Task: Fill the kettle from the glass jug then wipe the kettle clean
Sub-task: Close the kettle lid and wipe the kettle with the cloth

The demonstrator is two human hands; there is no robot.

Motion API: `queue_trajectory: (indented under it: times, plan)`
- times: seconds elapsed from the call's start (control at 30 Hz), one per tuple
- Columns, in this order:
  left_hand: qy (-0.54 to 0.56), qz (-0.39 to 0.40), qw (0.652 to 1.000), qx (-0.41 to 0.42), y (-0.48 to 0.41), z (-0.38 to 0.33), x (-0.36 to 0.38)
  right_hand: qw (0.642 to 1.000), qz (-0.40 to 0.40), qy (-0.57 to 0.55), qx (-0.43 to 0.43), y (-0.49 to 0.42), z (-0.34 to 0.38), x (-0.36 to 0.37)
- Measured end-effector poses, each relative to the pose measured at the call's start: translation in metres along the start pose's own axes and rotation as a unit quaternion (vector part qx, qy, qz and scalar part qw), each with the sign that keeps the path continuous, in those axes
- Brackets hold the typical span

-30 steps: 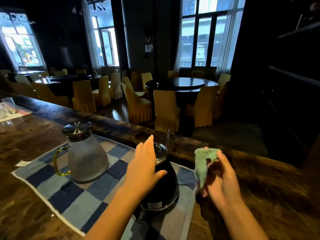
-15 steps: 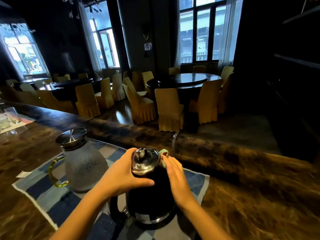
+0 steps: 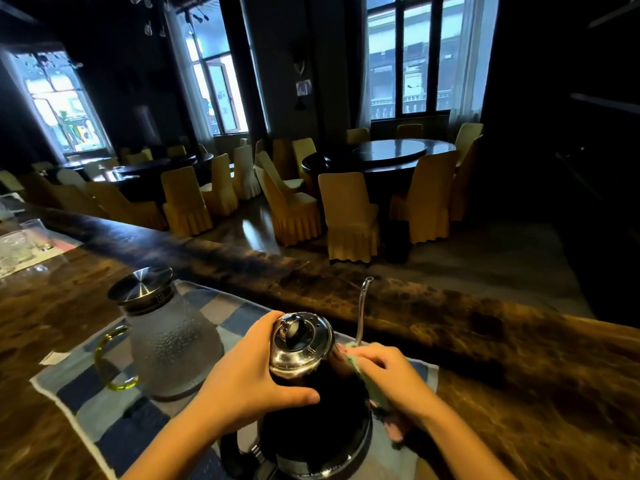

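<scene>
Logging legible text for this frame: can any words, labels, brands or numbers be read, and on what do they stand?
No text can be read in this frame.
Wall notice: too small and dim to read.
Coloured street signs: blurred.
Paper slip: no print can be made out.
Kettle and glass jug: no brand or label shows.

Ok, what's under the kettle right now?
The kettle stands on a blue checked cloth spread over the wooden counter. Whether a separate base sits beneath it cannot be seen.
</scene>
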State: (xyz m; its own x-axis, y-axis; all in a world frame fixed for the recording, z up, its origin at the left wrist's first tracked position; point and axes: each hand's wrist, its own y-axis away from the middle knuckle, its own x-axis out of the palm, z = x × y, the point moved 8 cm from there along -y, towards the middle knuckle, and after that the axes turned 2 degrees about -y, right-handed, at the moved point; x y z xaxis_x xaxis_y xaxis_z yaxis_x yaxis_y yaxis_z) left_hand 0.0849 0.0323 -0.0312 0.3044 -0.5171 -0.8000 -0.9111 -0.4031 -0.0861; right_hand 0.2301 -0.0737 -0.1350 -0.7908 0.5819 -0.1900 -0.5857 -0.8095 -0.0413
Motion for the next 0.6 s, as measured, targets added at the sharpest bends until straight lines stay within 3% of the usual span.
queue_trajectory:
  times: [0.1, 0.17, 0.27, 0.33, 0.5, 0.6]
  plan:
    - [-0.009, -0.007, 1.0, -0.001, 0.0, 0.001, -0.002, 0.999, 0.027, 0.02, 0.04, 0.011, -0.019, -0.011]
    - [-0.017, -0.002, 1.0, -0.002, 0.0, 0.002, -0.001, 0.99, -0.061, -0.078, 0.1, 0.008, -0.048, -0.027]
    - [-0.015, 0.0, 1.0, -0.001, 0.0, 0.003, 0.0, 0.89, -0.165, -0.383, 0.181, -0.003, -0.076, -0.039]
    - [-0.016, 0.0, 1.0, -0.001, 0.001, 0.002, 0.0, 0.863, -0.107, -0.433, 0.238, -0.012, -0.073, -0.019]
    - [-0.01, 0.002, 1.0, -0.006, 0.001, 0.004, 0.0, 0.945, 0.026, -0.275, 0.174, -0.017, -0.043, 0.02]
    - [-0.011, 0.002, 1.0, -0.012, 0.0, 0.006, 0.001, 0.943, 0.055, -0.271, 0.183, -0.022, -0.045, 0.014]
